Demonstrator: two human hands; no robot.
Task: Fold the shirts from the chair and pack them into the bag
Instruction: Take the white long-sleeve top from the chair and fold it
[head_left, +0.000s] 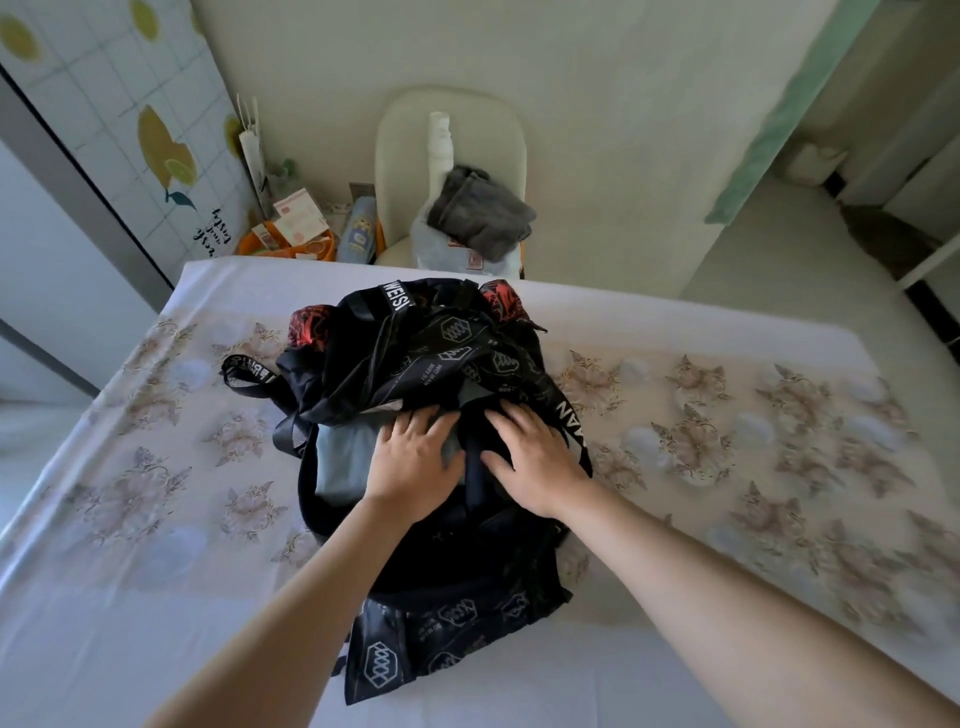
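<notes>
Pale grey shirt (340, 460) inside black bag (457, 587) (left hand (415, 465), right hand (535, 460) atop)

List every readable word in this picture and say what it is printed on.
"WEIS": bag's top strap, where a fold cuts the word off.
"MAN": bag's right strap.
Small print on the bag fabric: too blurred.
Cursive on the lemon-print panel: unreadable.
Pink box label: too small.

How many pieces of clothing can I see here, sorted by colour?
Dark grey garment on the chair: 1
Pale blue garment beneath it: 1
Pale grey-blue shirt in the black bag, under the left hand: 1
Total: 3
Red-and-black fabric at the bag's far side not counted: unclear whether clothing.
</notes>
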